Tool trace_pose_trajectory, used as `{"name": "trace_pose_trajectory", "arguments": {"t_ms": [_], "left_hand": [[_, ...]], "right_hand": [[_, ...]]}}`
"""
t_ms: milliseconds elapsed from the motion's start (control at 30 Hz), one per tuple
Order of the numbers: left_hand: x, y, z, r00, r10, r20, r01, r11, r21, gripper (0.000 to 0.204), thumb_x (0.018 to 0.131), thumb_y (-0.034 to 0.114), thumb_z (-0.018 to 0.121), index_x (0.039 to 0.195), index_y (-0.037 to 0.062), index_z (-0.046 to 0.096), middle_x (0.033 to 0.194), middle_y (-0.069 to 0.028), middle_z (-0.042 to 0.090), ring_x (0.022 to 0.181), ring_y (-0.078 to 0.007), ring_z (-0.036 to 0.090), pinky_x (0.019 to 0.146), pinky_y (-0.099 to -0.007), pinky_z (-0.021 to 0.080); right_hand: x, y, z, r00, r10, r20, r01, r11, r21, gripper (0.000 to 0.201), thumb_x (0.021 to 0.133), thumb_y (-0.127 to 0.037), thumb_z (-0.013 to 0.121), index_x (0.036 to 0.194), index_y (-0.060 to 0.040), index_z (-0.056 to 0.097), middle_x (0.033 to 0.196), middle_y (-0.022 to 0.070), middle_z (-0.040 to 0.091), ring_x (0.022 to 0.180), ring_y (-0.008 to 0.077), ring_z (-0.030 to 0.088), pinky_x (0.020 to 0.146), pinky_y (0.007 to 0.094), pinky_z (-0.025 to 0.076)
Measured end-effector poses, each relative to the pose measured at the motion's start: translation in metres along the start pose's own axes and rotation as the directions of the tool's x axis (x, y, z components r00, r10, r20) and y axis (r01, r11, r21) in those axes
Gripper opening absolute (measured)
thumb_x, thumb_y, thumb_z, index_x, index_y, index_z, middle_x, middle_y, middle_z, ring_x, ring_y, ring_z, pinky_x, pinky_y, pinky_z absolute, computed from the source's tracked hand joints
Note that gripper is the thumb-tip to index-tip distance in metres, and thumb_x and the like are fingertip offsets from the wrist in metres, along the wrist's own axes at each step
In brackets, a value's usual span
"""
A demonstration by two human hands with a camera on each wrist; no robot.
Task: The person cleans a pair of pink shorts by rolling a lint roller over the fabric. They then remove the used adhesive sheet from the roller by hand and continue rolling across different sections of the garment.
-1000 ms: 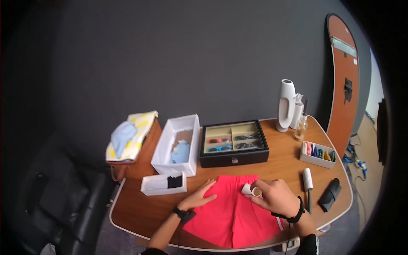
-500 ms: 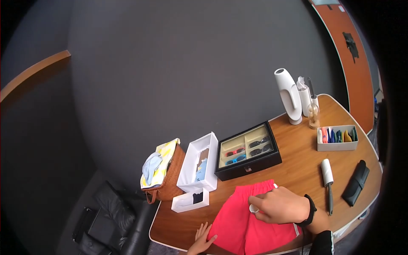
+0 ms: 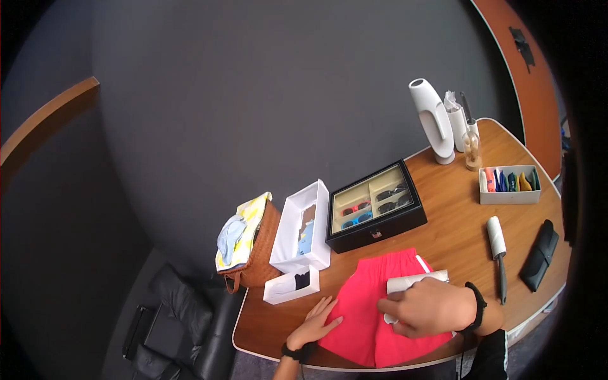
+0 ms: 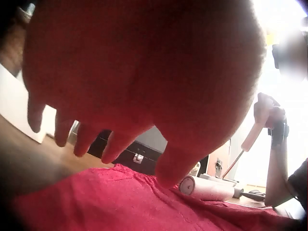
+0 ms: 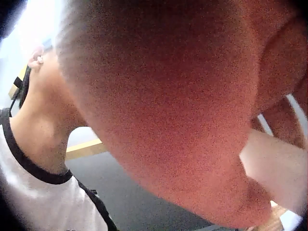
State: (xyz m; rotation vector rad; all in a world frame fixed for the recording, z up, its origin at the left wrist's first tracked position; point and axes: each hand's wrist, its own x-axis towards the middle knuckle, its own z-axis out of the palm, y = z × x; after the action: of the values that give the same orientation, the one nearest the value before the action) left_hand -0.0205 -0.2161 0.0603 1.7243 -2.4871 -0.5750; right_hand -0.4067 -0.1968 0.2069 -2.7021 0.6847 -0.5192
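Red shorts [image 3: 354, 310] lie spread at the table's front edge. My left hand [image 3: 313, 328] rests with straight fingers on their left side; the left wrist view shows that hand [image 4: 139, 82] over the red cloth [image 4: 115, 202]. My right hand [image 3: 430, 308], above the right half of the shorts, has its fingers curled round a white cylindrical piece [image 5: 276, 163], mostly hidden by the hand in the head view. Just behind this hand a white roll [image 3: 408, 282] shows over the shorts; in the left wrist view a white roll [image 4: 207, 187] lies at the cloth's edge.
Behind the shorts stand a black glasses case [image 3: 380, 231], a long white box [image 3: 285, 235] and a small white box [image 3: 278, 291]. To the right lie a lint roller [image 3: 496, 237] and a black pouch [image 3: 539, 256]; farther back is a box of colourful items [image 3: 510, 197].
The head view has turned and tilted, shifting the table within it. My right hand has turned over the shorts, and more of the white roll behind it shows. My left hand still touches the shorts.
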Motion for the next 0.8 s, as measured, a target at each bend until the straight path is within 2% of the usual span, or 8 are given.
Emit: {"name": "trace_pose_trajectory", "arguments": {"t_ms": [67,133,200,267,367,433,500,800], "left_hand": [[0.031,0.007,0.004,0.998,0.061,-0.034,-0.061,0.998,0.005,0.071,0.099,0.047,0.057,0.154,0.0063,0.035,0.159,-0.0256,0.029,0.151,-0.0392,0.022,0.122,-0.0446,0.02],[0.059,0.022,0.012,0.967,0.239,-0.085,-0.235,0.971,0.054,0.07,0.099,0.042,0.059,0.153,0.0058,0.035,0.159,-0.0252,0.03,0.151,-0.0394,0.022,0.122,-0.0442,0.02],[0.075,0.037,0.024,0.953,0.297,-0.059,-0.297,0.955,0.02,0.074,0.097,0.035,0.063,0.156,0.007,0.03,0.162,-0.0227,0.025,0.153,-0.0378,0.017,0.122,-0.0466,0.017],[0.08,0.056,0.032,0.933,0.35,0.087,-0.355,0.933,0.054,0.077,0.1,0.048,0.055,0.158,0.0087,0.025,0.165,-0.0202,0.017,0.154,-0.0354,0.011,0.122,-0.0515,0.014],[0.089,0.053,0.048,0.935,0.31,0.17,-0.329,0.94,0.093,0.082,0.095,0.04,0.059,0.16,0.0095,0.019,0.168,-0.0163,0.007,0.156,-0.0329,0.002,0.122,-0.0547,0.007],[0.093,0.046,0.056,0.939,0.288,0.19,-0.318,0.936,0.152,0.084,0.092,0.031,0.062,0.16,0.0094,0.018,0.168,-0.0151,0.005,0.156,-0.0326,0.0,0.122,-0.0552,0.007],[0.096,0.037,0.061,0.933,0.311,0.183,-0.344,0.918,0.195,0.085,0.097,0.052,0.055,0.16,0.0092,0.018,0.168,-0.0144,0.004,0.156,-0.0317,-0.003,0.121,-0.0572,0.001],[0.107,0.041,0.045,0.931,0.221,0.291,-0.28,0.943,0.182,0.088,0.097,0.063,0.047,0.159,0.0058,0.02,0.168,-0.0157,0.003,0.155,-0.0334,-0.004,0.121,-0.0568,0.001]], "right_hand": [[-0.002,-0.006,0.002,0.997,-0.024,0.077,0.025,0.999,-0.019,0.033,0.092,-0.025,0.061,0.11,0.0027,0.059,0.089,0.0185,0.07,0.075,0.0372,0.07,0.062,0.0456,0.058],[-0.004,-0.008,0.01,0.992,0.003,0.124,0.002,0.999,-0.037,0.034,0.092,-0.025,0.06,0.112,0.0031,0.059,0.092,0.0196,0.07,0.076,0.0374,0.07,0.064,0.0454,0.058],[-0.008,-0.004,0.024,0.996,-0.084,-0.042,0.083,0.996,-0.025,0.03,0.094,-0.027,0.057,0.109,-0.0019,0.059,0.079,0.0145,0.067,0.063,0.0339,0.067,0.057,0.0449,0.056],[-0.008,-0.005,0.02,0.995,-0.088,-0.039,0.087,0.996,-0.013,0.031,0.094,-0.027,0.057,0.11,-0.0007,0.06,0.079,0.0156,0.067,0.063,0.034,0.067,0.057,0.0449,0.056],[-0.006,-0.005,0.012,0.999,-0.047,-0.001,0.047,0.999,0.015,0.032,0.094,-0.028,0.058,0.11,-0.0008,0.061,0.08,0.0162,0.066,0.063,0.0339,0.067,0.058,0.0447,0.056],[-0.002,-0.005,0.004,0.996,-0.012,0.083,0.009,0.999,0.04,0.034,0.089,-0.023,0.062,0.109,0.0044,0.058,0.093,0.0197,0.07,0.079,0.0394,0.07,0.066,0.0467,0.058],[0.003,0.001,0.005,0.997,-0.002,0.073,-0.002,0.999,0.051,0.034,0.089,-0.023,0.062,0.109,0.004,0.058,0.094,0.0199,0.07,0.08,0.0403,0.069,0.066,0.0473,0.058],[0.016,0.033,0.007,0.997,0.069,-0.032,-0.067,0.996,0.054,0.034,0.088,-0.027,0.064,0.111,-0.0027,0.06,0.092,0.0176,0.069,0.082,0.039,0.068,0.073,0.0472,0.056]]}}
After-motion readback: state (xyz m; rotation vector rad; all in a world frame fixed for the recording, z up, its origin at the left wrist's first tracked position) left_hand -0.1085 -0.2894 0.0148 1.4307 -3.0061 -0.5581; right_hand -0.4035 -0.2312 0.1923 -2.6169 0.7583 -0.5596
